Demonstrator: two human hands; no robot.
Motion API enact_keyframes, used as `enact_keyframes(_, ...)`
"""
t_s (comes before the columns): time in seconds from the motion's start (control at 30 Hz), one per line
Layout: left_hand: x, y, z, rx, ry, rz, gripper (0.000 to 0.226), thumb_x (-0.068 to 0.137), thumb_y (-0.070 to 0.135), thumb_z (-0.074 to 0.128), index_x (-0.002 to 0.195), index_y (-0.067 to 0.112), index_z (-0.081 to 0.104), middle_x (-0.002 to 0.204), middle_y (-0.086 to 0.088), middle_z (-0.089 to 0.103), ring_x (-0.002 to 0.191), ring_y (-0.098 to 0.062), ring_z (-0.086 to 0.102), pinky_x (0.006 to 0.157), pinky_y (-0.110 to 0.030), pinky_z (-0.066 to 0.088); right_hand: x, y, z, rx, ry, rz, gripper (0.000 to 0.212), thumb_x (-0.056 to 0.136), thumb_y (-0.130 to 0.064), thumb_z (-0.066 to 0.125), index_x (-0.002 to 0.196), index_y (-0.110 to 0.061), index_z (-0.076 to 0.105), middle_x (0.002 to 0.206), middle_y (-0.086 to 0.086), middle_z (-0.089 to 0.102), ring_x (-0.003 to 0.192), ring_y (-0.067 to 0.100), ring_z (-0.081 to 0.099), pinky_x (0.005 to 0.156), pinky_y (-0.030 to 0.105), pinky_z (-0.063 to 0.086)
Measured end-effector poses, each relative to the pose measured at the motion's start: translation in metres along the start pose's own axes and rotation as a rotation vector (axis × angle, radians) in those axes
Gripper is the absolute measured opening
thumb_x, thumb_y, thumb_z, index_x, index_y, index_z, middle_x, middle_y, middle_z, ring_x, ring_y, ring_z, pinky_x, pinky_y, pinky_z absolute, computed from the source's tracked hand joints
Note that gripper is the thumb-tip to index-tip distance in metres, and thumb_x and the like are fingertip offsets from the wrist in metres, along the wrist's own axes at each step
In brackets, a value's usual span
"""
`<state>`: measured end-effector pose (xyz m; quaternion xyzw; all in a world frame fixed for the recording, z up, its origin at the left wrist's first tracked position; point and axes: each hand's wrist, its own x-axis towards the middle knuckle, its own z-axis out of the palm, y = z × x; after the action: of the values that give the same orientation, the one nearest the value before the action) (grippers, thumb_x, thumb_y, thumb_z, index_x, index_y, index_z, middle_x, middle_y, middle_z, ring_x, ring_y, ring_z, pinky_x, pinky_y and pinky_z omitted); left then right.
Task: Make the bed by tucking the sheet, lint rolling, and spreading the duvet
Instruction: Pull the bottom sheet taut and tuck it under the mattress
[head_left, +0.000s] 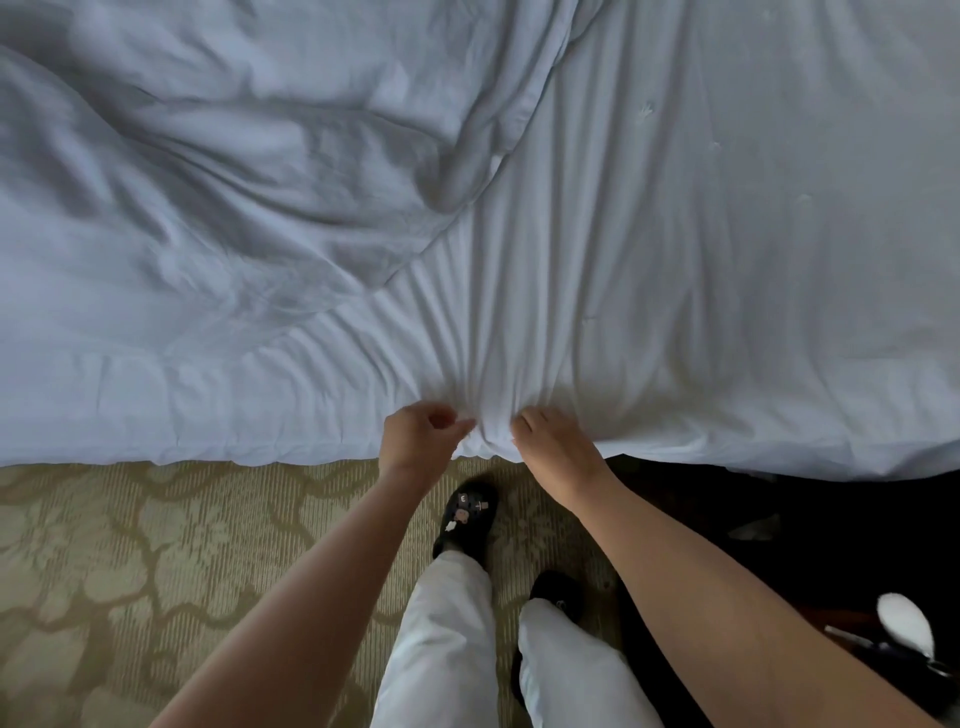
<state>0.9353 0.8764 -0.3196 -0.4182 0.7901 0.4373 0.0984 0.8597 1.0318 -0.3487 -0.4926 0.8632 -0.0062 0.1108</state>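
A white sheet covers the bed and hangs over its near edge, drawn into tight pleats that fan out from one bunched spot. My left hand pinches that bunch from the left with curled fingers. My right hand grips the same bunch from the right, fingers dug into the fabric. A rumpled white duvet lies heaped over the left and far part of the bed, its edge running diagonally toward the pleats.
Patterned beige carpet lies below the bed edge. My feet in black clogs and white trousers stand close to the bed. A dark area at the right holds a white oval object on something dark.
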Motion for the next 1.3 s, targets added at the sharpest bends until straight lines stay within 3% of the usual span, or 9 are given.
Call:
enact_keyframes(0.13, 0.002, 0.007, 0.007, -0.127, 0.098, -0.139, 0.014, 0.081, 0.007, 0.071, 0.095, 0.007, 0.069, 0.088, -0.002, 0.071, 0.075, -0.016, 0.067, 0.073, -0.026, 0.053, 0.0, 0.0, -0.004, 0.035, 0.019, -0.013, 0.046, 0.026, -0.004, 0.093, 0.062, -0.009, 0.064, 0.059, 0.002, 0.057, 0.048, 0.019, 0.055, 0.046, 0.025, 0.045)
enact_keyframes(0.33, -0.011, 0.0, -0.013, 0.078, 0.07, -0.04, 0.021, 0.085, 0.003, 0.063, 0.105, 0.006, 0.069, 0.097, -0.005, 0.07, 0.093, -0.018, 0.065, 0.076, -0.023, 0.046, -0.018, 0.003, -0.007, 0.115, 0.021, 0.011, 0.04, 0.041, 0.003, 0.091, 0.064, -0.009, 0.06, 0.061, 0.003, 0.056, 0.051, 0.018, 0.056, 0.045, 0.024, 0.047)
enact_keyframes(0.47, -0.017, -0.035, -0.017, 0.191, 0.0, -0.161, 0.018, 0.083, -0.001, 0.055, 0.08, 0.004, 0.072, 0.079, -0.007, 0.071, 0.07, -0.019, 0.062, 0.066, -0.035, 0.056, -0.015, -0.002, -0.006, 0.122, 0.007, 0.084, 0.044, 0.035, 0.001, 0.092, 0.058, -0.01, 0.056, 0.057, 0.001, 0.053, 0.047, 0.017, 0.053, 0.044, 0.022, 0.045)
enact_keyframes(0.6, -0.026, -0.059, -0.011, 0.034, 0.013, -0.26, 0.009, 0.084, 0.005, 0.067, 0.079, 0.011, 0.072, 0.082, -0.001, 0.07, 0.076, -0.014, 0.062, 0.069, -0.028, 0.05, -0.002, -0.001, 0.001, 0.066, -0.095, 0.134, 0.031, 0.052, -0.001, 0.089, 0.068, -0.007, 0.064, 0.069, 0.006, 0.061, 0.06, 0.022, 0.061, 0.057, 0.03, 0.052)
enact_keyframes(0.67, -0.025, -0.043, -0.009, -0.086, 0.03, -0.191, 0.004, 0.085, 0.016, 0.069, 0.087, 0.013, 0.072, 0.082, 0.003, 0.069, 0.077, -0.011, 0.063, 0.072, -0.024, 0.049, -0.007, -0.005, -0.002, 0.052, -0.087, 0.112, 0.035, 0.039, 0.003, 0.088, 0.058, -0.009, 0.062, 0.059, 0.004, 0.057, 0.051, 0.021, 0.057, 0.051, 0.03, 0.051)
enact_keyframes(0.93, 0.009, -0.011, -0.009, -0.164, 0.083, -0.299, 0.02, 0.075, 0.026, 0.077, 0.066, 0.014, 0.065, 0.065, -0.001, 0.068, 0.069, -0.017, 0.066, 0.065, -0.027, 0.052, 0.0, -0.01, -0.013, 0.066, -0.079, 0.068, 0.045, 0.042, -0.001, 0.087, 0.044, -0.017, 0.045, 0.043, -0.008, 0.021, 0.035, 0.01, 0.019, 0.036, 0.017, 0.016)
enact_keyframes(1.0, 0.01, -0.012, -0.008, -0.117, 0.065, -0.293, 0.018, 0.075, 0.025, 0.078, 0.074, 0.012, 0.065, 0.071, -0.001, 0.068, 0.069, -0.014, 0.063, 0.062, -0.024, 0.046, 0.006, -0.015, -0.02, 0.056, -0.127, 0.096, 0.048, 0.056, -0.005, 0.085, 0.051, -0.018, 0.04, 0.046, -0.011, 0.016, 0.036, 0.01, 0.022, 0.035, 0.018, 0.021)
enact_keyframes(1.1, 0.008, -0.011, -0.019, -0.062, -0.086, -0.277, 0.017, 0.073, 0.016, 0.079, 0.074, 0.014, 0.062, 0.077, -0.001, 0.067, 0.073, -0.016, 0.063, 0.065, -0.026, 0.05, 0.009, -0.015, -0.028, 0.038, -0.303, 0.065, 0.027, 0.094, -0.007, 0.049, 0.07, -0.015, 0.039, 0.056, -0.006, 0.024, 0.047, 0.013, 0.03, 0.044, 0.023, 0.024)
enact_keyframes(1.3, 0.007, 0.019, -0.086, 0.044, -0.077, -0.158, 0.018, 0.079, 0.007, 0.07, 0.093, 0.014, 0.062, 0.093, 0.0, 0.062, 0.081, -0.013, 0.055, 0.066, -0.02, 0.04, 0.03, -0.009, -0.095, 0.198, -0.407, 0.158, 0.026, 0.098, -0.01, 0.036, 0.118, -0.011, 0.053, 0.104, 0.006, 0.063, 0.092, 0.023, 0.06, 0.073, 0.03, 0.044)
